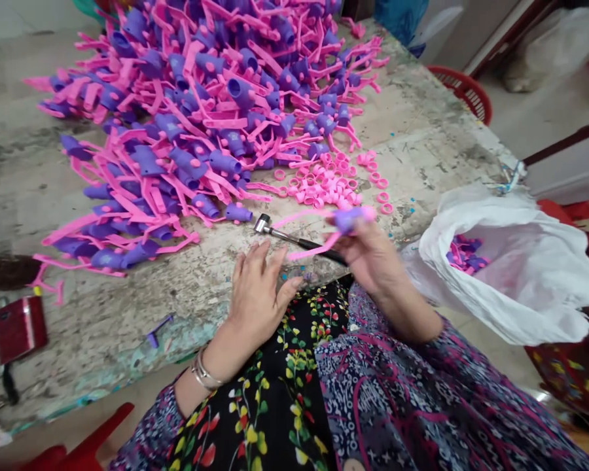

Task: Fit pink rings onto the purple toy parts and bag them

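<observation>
Head view: left hand open, flat on table; right hand closed on pink-purple moulded plastic part, small hammer beneath. Bulk of parts heaped upper left, loose pink rings centre, few purple pieces in white plastic bag at right.

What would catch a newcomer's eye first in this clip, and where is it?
The big heap of pink and purple moulded plastic parts spread across the worn, stained table stands out first. Nearer the person, the right hand holds a single moulded piece above a small hammer, while a white plastic bag beside the table's edge holds more parts.
</observation>
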`<action>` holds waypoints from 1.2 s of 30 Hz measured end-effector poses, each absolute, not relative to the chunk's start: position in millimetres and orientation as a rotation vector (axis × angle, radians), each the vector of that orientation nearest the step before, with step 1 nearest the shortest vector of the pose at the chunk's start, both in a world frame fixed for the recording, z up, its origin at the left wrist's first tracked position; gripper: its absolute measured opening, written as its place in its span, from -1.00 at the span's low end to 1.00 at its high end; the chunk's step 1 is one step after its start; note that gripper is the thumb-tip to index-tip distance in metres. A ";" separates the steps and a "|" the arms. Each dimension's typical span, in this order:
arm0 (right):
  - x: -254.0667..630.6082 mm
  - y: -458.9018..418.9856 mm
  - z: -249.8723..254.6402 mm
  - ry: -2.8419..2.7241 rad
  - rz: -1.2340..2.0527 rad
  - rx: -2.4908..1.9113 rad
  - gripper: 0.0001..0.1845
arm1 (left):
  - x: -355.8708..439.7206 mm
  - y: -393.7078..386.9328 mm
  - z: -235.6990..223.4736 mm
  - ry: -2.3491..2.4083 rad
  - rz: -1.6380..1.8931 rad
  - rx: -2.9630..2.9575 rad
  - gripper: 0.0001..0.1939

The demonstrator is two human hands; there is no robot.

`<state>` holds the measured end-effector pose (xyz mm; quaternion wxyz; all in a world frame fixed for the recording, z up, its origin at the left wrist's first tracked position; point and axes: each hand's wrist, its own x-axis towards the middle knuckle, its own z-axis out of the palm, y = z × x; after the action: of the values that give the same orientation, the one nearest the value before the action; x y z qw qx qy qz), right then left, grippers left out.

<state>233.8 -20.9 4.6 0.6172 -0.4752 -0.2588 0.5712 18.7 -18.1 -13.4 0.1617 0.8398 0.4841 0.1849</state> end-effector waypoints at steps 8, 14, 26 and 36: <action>373.3 -70.0 28.2 -0.238 0.597 -1.112 -0.64 | 16.5 -20.2 -22.7 1.118 0.590 2.214 -0.45; 355.7 -76.1 11.7 -0.120 0.803 -1.074 -0.64 | 14.6 -15.3 -20.6 1.080 0.454 2.105 -0.49; 201.8 20.8 -16.6 -1.720 0.958 -1.446 -0.78 | 7.7 -25.9 -19.8 1.151 0.391 1.983 -0.65; 115.5 103.1 -29.0 -2.378 0.321 -1.759 -0.44 | 0.4 -22.1 -14.5 1.181 0.436 1.885 -0.66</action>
<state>115.5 103.1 -29.0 0.0833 -0.5892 -0.7965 0.1074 0.4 -22.1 -14.5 0.4237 0.7533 0.4719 0.1744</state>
